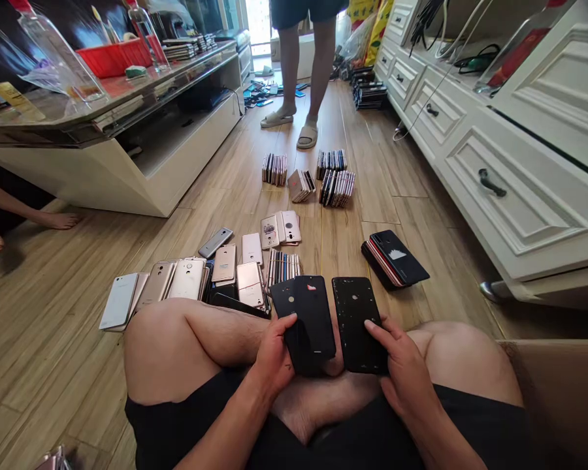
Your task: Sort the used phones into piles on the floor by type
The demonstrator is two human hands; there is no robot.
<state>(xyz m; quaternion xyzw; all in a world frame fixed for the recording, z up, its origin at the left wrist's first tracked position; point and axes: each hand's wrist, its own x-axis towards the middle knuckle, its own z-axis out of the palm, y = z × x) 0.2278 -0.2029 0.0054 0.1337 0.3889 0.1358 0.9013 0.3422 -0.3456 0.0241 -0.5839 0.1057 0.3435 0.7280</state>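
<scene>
My left hand [277, 352] grips two black phone back covers [315, 316], fanned so one overlaps the other, thumb on top. In my right hand [402, 356] is a single black phone back cover [355, 313], its edges speckled with pale chips, the thumb pressed on its face. Both hands hover over my crossed legs. To the front left lie stacks of gold, white and silver phone covers [189, 279], some standing on edge. A tilted stack with a black cover on top [399, 256] rests on the floor to the front right.
Several upright rows of phone covers [337, 188] stand farther ahead on the wooden floor. Beyond them a person in sandals [307, 136] stands. A low table [142, 189] runs along the left, a white drawer cabinet [519, 189] along the right. Another person's bare foot [59, 220] is at far left.
</scene>
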